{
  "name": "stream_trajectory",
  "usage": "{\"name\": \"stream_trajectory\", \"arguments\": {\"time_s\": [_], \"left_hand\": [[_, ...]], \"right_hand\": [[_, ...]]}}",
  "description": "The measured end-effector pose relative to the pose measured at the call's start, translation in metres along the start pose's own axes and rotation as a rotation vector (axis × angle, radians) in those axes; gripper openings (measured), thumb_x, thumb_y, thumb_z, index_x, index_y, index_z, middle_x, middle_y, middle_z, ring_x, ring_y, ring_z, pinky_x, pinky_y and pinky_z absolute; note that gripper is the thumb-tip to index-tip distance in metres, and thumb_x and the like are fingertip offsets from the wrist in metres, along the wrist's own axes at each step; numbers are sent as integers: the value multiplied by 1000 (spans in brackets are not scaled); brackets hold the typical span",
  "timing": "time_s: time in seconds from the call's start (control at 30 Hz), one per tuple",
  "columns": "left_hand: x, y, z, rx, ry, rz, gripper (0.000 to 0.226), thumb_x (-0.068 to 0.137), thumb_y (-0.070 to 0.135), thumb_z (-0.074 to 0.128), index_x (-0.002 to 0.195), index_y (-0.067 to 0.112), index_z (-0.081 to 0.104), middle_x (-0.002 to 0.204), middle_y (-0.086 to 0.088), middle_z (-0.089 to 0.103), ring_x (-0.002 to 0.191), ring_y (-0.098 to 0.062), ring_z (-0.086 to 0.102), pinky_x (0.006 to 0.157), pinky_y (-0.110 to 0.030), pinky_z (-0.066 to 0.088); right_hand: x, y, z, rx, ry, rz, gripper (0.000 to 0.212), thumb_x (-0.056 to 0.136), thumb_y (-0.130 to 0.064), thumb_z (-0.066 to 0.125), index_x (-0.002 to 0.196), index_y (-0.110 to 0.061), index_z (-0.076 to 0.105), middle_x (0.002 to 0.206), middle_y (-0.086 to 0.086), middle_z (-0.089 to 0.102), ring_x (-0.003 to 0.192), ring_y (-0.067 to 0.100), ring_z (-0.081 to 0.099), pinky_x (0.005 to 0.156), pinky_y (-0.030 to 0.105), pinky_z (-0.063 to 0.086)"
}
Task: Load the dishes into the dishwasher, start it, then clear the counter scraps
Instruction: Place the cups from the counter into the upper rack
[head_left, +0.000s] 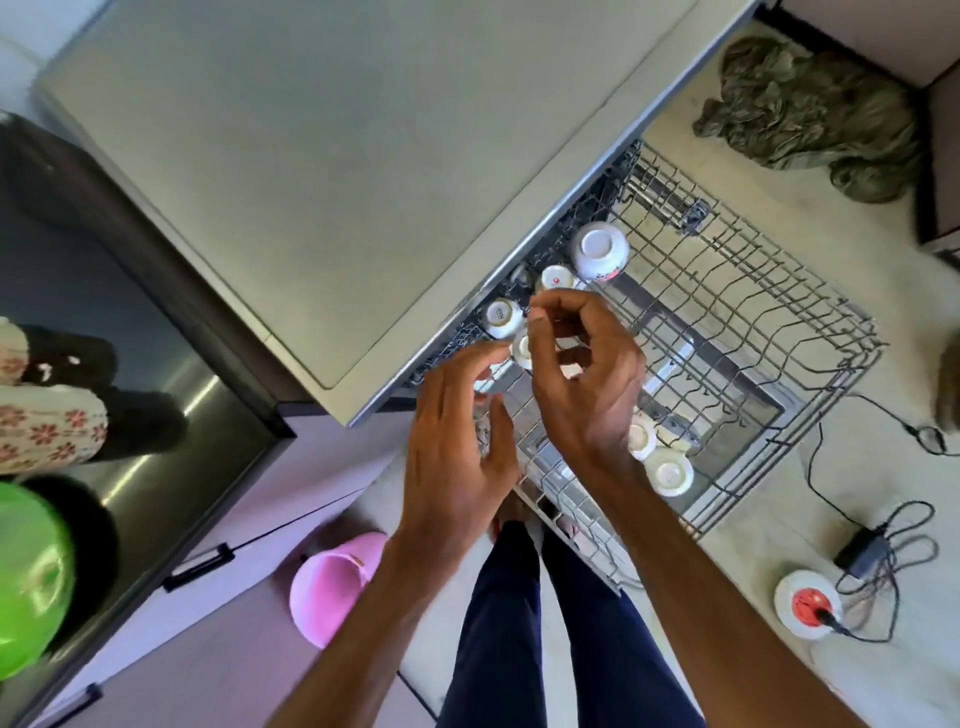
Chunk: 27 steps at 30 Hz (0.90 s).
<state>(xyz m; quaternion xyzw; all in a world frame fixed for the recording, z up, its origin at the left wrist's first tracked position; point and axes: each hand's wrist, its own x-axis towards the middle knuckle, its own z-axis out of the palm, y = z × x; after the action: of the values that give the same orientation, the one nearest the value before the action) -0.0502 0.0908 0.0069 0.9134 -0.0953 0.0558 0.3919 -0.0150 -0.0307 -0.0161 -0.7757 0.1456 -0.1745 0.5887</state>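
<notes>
A green bowl (26, 577) shows at the far left. The left hand (457, 447) hangs over the pulled-out dishwasher rack (779, 332), fingers straight and relaxed. The right hand (587, 374) curls its fingers over small upturned cups (501, 318) in the rack; whether it grips one cannot be told. An upturned bowl (600, 251) stands just beyond

Single view: wide-angle head cam, pointing almost straight down at the rack (753, 312). We sit close above it. Our left hand (457, 447) and right hand (592, 384) fill mid-frame over the rack's left end. The frame is rolled, so the counter (311, 156) edge runs diagonally, up-left of the rack. The floor (857, 270) lies right of the rack and below it. Our legs (519, 623) drop to the bottom edge, directly under the rack's near-left corner.
</notes>
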Motion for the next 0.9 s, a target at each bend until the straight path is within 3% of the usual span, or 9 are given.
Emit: {"name": "stream_trajectory", "arguments": {"time_s": [0.17, 0.3, 0.47, 0.73, 0.9], "left_hand": [[4, -8, -50, 72, 188, 7, 31, 91, -2, 61, 122, 2, 61, 122, -5, 63, 111, -22, 60, 92, -41, 51], [16, -36, -96, 148, 305, -49, 32, 89, -5, 61, 120, 5, 62, 121, -3, 64, 108, -20, 60, 91, -41, 50], [21, -76, -163, 226, 457, -81, 31, 86, -7, 62, 115, 4, 63, 120, -4, 64, 113, -21, 59, 96, -40, 48], [-2, -143, -273, 301, 558, -215, 36, 82, -3, 63, 115, 9, 61, 119, -1, 61, 112, -23, 56, 97, -40, 46], [-25, -181, -335, 332, 604, -333, 40, 81, 2, 65, 118, 15, 58, 119, 2, 57, 112, -20, 54, 96, -37, 46]], "right_hand": [[-6, -49, 44, 67, -122, -57, 11, 94, -9, 63, 102, -12, 70, 89, -4, 70, 81, 13, 67, 60, 24, 52], [-10, -80, 98, 71, -234, -171, 15, 93, -8, 62, 105, -14, 68, 91, -6, 68, 82, 14, 66, 59, 30, 53], [-21, -119, 172, 75, -360, -253, 20, 92, -11, 62, 111, -17, 64, 95, -9, 68, 80, 11, 65, 57, 27, 53], [-61, -172, 294, -11, -661, -329, 32, 88, -15, 69, 118, -24, 62, 102, -11, 65, 89, 4, 64, 75, 15, 53], [-85, -190, 367, -35, -740, -340, 32, 85, -17, 71, 115, -24, 62, 104, -10, 64, 88, 4, 64, 73, 28, 58]]}}
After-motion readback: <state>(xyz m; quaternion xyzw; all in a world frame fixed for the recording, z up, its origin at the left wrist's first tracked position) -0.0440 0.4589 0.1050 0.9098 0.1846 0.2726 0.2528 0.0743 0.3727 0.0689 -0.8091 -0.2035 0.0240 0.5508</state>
